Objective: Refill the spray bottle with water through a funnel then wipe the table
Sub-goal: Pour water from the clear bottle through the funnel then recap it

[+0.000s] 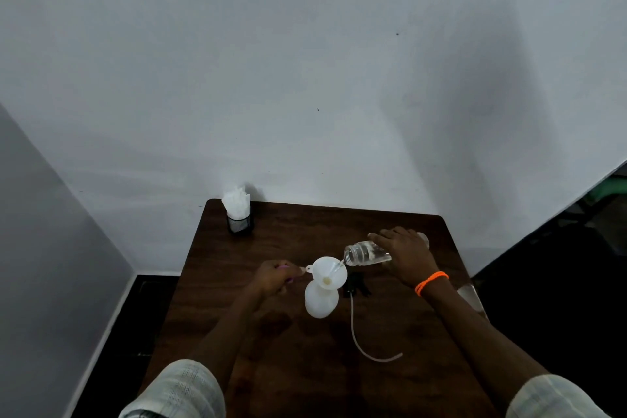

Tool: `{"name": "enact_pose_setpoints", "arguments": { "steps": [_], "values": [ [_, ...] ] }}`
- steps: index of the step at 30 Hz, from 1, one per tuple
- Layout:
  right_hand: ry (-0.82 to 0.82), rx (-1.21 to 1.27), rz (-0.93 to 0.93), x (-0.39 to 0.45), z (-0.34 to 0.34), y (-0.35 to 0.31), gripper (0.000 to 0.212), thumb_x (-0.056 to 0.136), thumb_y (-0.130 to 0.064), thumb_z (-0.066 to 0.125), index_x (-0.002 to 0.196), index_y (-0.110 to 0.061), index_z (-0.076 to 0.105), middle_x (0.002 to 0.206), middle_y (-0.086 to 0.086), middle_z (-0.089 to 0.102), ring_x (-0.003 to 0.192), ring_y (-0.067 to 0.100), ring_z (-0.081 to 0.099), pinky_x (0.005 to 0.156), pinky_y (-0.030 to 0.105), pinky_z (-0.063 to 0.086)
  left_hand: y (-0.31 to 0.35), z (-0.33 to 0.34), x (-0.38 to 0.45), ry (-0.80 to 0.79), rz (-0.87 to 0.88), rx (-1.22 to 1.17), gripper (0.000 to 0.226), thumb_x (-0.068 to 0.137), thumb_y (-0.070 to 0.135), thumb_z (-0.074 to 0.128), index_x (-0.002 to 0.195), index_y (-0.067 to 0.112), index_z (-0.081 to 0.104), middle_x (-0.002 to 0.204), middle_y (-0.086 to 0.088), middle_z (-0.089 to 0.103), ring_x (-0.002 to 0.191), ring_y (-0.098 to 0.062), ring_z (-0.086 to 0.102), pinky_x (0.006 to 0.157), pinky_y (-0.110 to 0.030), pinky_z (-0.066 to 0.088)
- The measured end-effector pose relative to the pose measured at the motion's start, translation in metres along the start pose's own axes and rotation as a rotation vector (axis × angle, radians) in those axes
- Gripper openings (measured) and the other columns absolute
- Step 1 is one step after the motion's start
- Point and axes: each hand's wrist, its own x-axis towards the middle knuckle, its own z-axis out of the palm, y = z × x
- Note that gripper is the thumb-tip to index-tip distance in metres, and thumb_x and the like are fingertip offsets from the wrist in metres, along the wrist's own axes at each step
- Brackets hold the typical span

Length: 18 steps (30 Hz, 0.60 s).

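Spray bottle [321,301] of white, rounded plastic stands mid-table with a white cone funnel [329,272] in its neck. Left hand [275,276] pinches the funnel's tab; right hand [405,253] grips a clear ribbed water bottle [364,253] tipped over it — the black sprayer head [354,283] with its thin tube lies beside on the dark wood table [288,343].

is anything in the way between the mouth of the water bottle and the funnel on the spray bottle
Nothing visible blocks it. The right hand tips the clear water bottle so its mouth sits right at the rim of the funnel, which stands in the spray bottle. The left hand is at the funnel's tab, off to the side.
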Motion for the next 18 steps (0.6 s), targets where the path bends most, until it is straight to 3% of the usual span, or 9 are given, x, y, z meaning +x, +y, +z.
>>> {"name": "enact_pose_setpoints", "arguments": {
  "steps": [15, 18],
  "values": [
    [-0.008, 0.003, 0.01, -0.0034, -0.0024, -0.0005, 0.068, 0.055, -0.019, 0.088, 0.121, -0.023, 0.072, 0.108, -0.001, 0.074, 0.092, 0.026, 0.068, 0.076, 0.041, 0.054, -0.0068, -0.0024, -0.0036, -0.008, 0.0, -0.007, 0.026, 0.081, 0.031, 0.082, 0.084, 0.007, 0.075, 0.065, -0.004, 0.06, 0.052, -0.013, 0.051, 0.047, -0.025, 0.041],
    [0.001, 0.007, 0.011, -0.0026, -0.0028, 0.0, 0.067, 0.056, -0.02, 0.087, 0.121, -0.023, 0.072, 0.107, -0.001, 0.074, 0.091, 0.025, 0.068, 0.074, 0.04, 0.054, -0.006, -0.0009, -0.0047, 0.001, -0.012, -0.03, 0.025, 0.08, 0.028, 0.083, 0.089, 0.005, 0.077, 0.068, -0.007, 0.061, 0.052, -0.014, 0.051, 0.047, -0.025, 0.04]
  ]
}}
